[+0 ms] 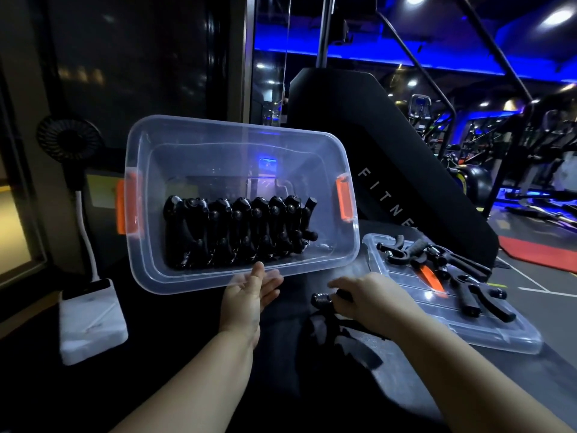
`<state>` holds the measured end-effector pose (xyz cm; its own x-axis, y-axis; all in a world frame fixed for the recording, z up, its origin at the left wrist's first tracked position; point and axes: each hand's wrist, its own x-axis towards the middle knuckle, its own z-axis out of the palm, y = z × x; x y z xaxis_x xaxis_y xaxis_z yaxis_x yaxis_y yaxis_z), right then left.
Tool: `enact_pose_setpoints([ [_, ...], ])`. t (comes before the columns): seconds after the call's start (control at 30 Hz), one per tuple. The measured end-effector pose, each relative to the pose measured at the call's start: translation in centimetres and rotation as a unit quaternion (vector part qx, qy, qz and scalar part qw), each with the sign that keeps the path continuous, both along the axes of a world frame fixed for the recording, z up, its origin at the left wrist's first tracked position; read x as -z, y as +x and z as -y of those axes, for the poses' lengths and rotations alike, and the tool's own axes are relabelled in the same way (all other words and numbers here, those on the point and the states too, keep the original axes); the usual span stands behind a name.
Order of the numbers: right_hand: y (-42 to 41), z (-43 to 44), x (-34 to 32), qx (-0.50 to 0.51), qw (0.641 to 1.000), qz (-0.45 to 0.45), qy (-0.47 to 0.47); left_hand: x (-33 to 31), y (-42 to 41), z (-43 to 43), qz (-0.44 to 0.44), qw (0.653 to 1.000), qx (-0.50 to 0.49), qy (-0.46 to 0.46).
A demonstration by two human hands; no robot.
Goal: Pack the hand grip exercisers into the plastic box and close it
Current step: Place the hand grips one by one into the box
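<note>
A clear plastic box (193, 276) with orange side latches stands in the middle, tilted toward me. Several black hand grip exercisers (237, 232) lie packed in a row inside it. My left hand (246, 295) is open, its thumb and fingers touching the box's near rim. My right hand (371, 298) is closed on a black hand grip exerciser (324, 300) whose metal spring sticks out to the left. To the right, the clear lid (487, 332) lies flat with several more loose exercisers (443, 260) on top of it.
A white base with a curved white stalk and a small black fan (93, 317) stands at the left. A black padded gym machine (374, 145) rises behind the box. Black straps (349, 342) lie on the dark surface under my right hand.
</note>
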<state>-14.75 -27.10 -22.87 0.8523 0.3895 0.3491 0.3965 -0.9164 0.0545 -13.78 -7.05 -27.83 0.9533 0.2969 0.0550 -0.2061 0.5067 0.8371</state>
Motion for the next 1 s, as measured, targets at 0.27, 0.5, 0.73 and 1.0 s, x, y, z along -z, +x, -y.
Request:
enact_pose_setpoints([
  [0.27, 0.3, 0.1, 0.4, 0.010, 1.000, 0.003, -0.001, -0.1, 0.0, 0.0, -0.004, 1.000, 0.002, 0.008],
  [0.5, -0.2, 0.1, -1.2, -0.008, 1.000, -0.008, 0.004, 0.1, 0.1, -0.2, -0.007, 1.000, 0.014, 0.000],
  [0.73, 0.4, -1.1, -6.7, -0.081, 0.991, 0.046, 0.100, 0.2, 0.5, -0.4, 0.000, 1.000, 0.021, -0.022],
  [1.0, 6.2, -5.9, -10.8, -0.108, 0.979, 0.145, 0.089, 0.1, 0.5, -0.2, -0.002, 1.000, 0.027, -0.012],
])
